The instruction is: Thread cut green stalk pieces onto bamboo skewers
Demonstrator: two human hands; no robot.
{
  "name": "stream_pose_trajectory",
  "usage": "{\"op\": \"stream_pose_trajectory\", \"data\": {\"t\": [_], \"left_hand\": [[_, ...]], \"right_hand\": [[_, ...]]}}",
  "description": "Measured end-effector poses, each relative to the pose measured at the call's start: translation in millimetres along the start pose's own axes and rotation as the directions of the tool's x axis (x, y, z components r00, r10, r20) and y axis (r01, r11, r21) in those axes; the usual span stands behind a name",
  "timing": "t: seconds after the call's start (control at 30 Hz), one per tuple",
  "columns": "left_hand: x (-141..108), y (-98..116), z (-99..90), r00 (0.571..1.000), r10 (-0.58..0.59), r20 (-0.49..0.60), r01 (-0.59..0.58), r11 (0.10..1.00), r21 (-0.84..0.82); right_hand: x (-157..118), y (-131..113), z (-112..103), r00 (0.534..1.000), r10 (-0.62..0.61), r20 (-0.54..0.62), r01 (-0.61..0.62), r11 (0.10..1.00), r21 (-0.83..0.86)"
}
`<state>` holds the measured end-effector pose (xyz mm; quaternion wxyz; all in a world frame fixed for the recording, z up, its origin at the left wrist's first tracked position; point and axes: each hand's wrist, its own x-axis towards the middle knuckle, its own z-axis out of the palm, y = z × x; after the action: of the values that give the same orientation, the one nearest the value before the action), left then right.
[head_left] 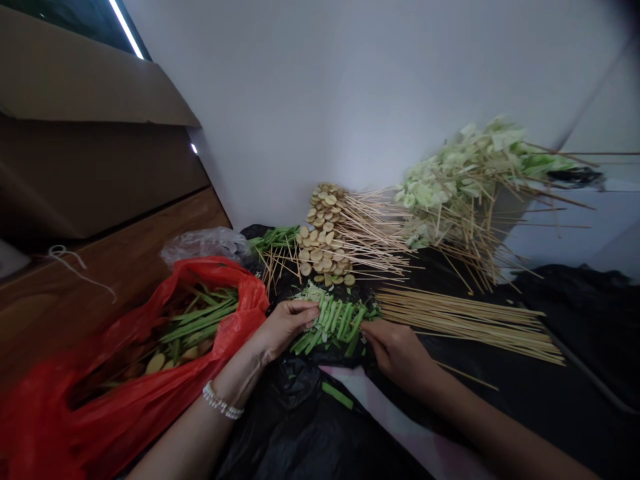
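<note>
At the centre lies a row of cut green vegetable stalks (340,319). My left hand (287,328) has its thumb and fingers closed at the left end of this row, pinching a green stalk. On the row's right side is my right hand (395,348), its fingers curled together against the stalks. What it grips is hidden by the fingers. Just beyond my right hand, a bundle of bare bamboo skewers (465,320) lies on black plastic (295,427). One loose green piece (337,395) rests nearer to me.
A red plastic bag (250,293) with green stalks and slices stands at left. Behind are skewered potato slices (320,247) and skewered leafy cabbage (450,173), near the white wall (325,100). A cardboard box (90,173) is at far left.
</note>
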<state>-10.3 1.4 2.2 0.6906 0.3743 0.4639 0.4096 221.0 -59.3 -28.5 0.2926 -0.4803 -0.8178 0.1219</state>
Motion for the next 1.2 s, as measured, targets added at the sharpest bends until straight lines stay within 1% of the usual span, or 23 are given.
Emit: {"op": "stream_pose_trajectory", "data": {"t": [0.1, 0.2, 0.27, 0.4, 0.57, 0.67, 0.77, 0.87, 1.03, 1.2], "left_hand": [[0.2, -0.1, -0.4, 1.0, -0.006, 0.01, 0.006, 1.0, -0.001], [-0.2, -0.4, 1.1, 1.0, 0.021, 0.011, -0.02, 0.999, -0.037], [-1.0, -1.2, 3.0, 0.999, 0.037, 0.03, -0.035, 0.997, -0.065], [-1.7, -3.8, 5.6, 0.998, 0.03, 0.052, -0.026, 0.997, -0.069], [-0.5, -3.8, 4.3, 0.995, 0.099, -0.002, -0.099, 0.994, -0.044], [-0.7, -4.3, 4.4, 0.997, 0.074, 0.035, -0.073, 0.997, -0.031], [-1.3, -5.7, 5.5, 0.995, 0.038, 0.097, -0.035, 0.999, -0.033], [-1.6, -6.4, 5.9, 0.991, 0.045, 0.125, -0.039, 0.998, -0.048], [-1.4, -10.0, 5.6, 0.99, 0.057, 0.13, -0.052, 0.998, -0.039], [-1.7, -14.5, 8.2, 0.987, 0.116, 0.11, -0.114, 0.993, -0.018]], "right_hand": [[0.3, 0.5, 0.2, 1.0, -0.007, -0.01, 0.007, 1.0, -0.006], [1.3, 0.8, 0.0, 0.999, -0.019, -0.045, 0.02, 1.0, 0.008], [1.9, 0.3, 0.1, 0.998, -0.026, -0.062, 0.027, 0.999, 0.018], [3.1, -2.1, -0.7, 0.999, -0.012, -0.049, 0.013, 1.0, 0.023], [5.6, -2.7, -4.3, 1.0, -0.004, -0.012, 0.005, 0.997, 0.076], [5.8, -1.0, -3.7, 0.999, -0.007, -0.036, 0.011, 0.995, 0.096], [4.4, -0.6, -1.5, 0.998, -0.021, -0.065, 0.027, 0.996, 0.081], [2.5, -2.3, -1.2, 0.997, -0.041, -0.066, 0.044, 0.998, 0.049], [0.1, -6.4, -2.3, 0.998, -0.051, -0.046, 0.05, 0.998, -0.035], [1.2, -5.9, 0.6, 0.996, -0.044, -0.072, 0.045, 0.999, 0.015]]}}
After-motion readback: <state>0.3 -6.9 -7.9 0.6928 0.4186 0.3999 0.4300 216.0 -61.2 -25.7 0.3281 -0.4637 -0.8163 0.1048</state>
